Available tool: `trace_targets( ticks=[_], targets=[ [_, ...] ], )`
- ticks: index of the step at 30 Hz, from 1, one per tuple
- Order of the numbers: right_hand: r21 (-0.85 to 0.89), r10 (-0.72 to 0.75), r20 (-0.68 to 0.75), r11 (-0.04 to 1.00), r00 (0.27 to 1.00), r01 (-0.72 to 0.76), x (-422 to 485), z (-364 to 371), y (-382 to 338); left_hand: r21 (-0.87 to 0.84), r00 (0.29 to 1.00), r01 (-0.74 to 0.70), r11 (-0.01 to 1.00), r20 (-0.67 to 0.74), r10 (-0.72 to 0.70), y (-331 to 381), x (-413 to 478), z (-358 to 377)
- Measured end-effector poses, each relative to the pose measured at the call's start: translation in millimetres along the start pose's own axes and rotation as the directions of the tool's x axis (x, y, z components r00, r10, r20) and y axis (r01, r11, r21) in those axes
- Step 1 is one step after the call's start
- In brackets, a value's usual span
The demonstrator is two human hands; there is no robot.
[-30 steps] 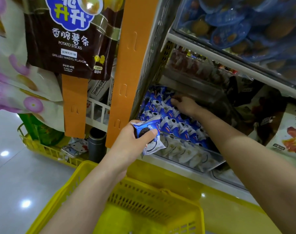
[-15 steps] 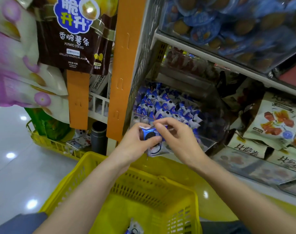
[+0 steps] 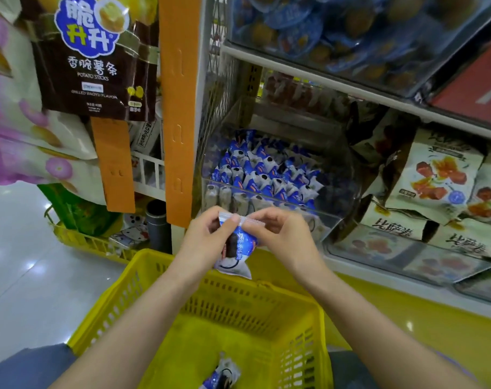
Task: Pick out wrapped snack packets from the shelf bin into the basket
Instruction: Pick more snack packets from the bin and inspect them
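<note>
Early going, judging by the shelf bin heaped with snack packets and the yellow basket with just one packet inside. Above its far rim, left hand and right hand both pinching a second packet by the top seal, not yet dropped.

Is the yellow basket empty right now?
No, one blue-and-white snack packet lies on the floor of the basket.

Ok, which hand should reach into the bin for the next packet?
Right. The right hand only pinches the top edge of the packet and lies closer to the bin. The left hand grips the packet body above the basket, so it can probably drop it in alone.
</note>
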State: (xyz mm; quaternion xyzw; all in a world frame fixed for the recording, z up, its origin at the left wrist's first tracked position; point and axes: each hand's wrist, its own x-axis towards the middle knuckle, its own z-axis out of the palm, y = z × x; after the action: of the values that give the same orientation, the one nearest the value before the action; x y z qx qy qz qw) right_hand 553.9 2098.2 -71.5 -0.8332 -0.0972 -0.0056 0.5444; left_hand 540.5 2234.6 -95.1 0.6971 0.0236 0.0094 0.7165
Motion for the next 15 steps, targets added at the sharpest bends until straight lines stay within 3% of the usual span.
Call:
trace_targets(
  ticks=[2, 4, 6, 7, 9, 12, 15],
  targets=[
    [-0.231, -0.156, 0.004, 0.961, 0.988, 0.153, -2, -2, 2, -0.019, 0.999, 0.04, 0.999, 0.007, -0.04, -2, 1, 1],
    [-0.465, -0.325, 0.053, 0.829, 0.944, 0.311, -3, -6, 3, -0.046, 0.997, 0.079, 0.996, 0.016, -0.079, -3, 2, 4],
    [-0.588, -0.414, 0.105, 0.708, 0.904, 0.392, -3, -10, 3, -0.063, 0.995, 0.098, 0.993, 0.028, -0.096, -2, 2, 6],
    [-0.589, -0.421, 0.104, 0.704, 0.901, 0.397, -3, -12, 3, -0.076, 0.994, 0.103, 0.992, 0.04, -0.1, -2, 2, 7],
    [-0.487, -0.385, 0.037, 0.799, 0.922, 0.353, -2, -13, 2, -0.091, 0.992, 0.115, 0.989, 0.071, -0.109, -1, 2, 7],
    [-0.197, -0.216, -0.128, 0.962, 0.968, 0.189, 1, -15, -2, -0.092, 0.98, 0.17, 0.981, 0.123, -0.158, -1, 1, 6],
    [0.119, 0.023, -0.193, 0.993, 0.981, 0.0, 5, -20, -4, -0.241, 0.98, 0.189, 0.952, 0.111, -0.166, 1, 0, 8]
  ],
)
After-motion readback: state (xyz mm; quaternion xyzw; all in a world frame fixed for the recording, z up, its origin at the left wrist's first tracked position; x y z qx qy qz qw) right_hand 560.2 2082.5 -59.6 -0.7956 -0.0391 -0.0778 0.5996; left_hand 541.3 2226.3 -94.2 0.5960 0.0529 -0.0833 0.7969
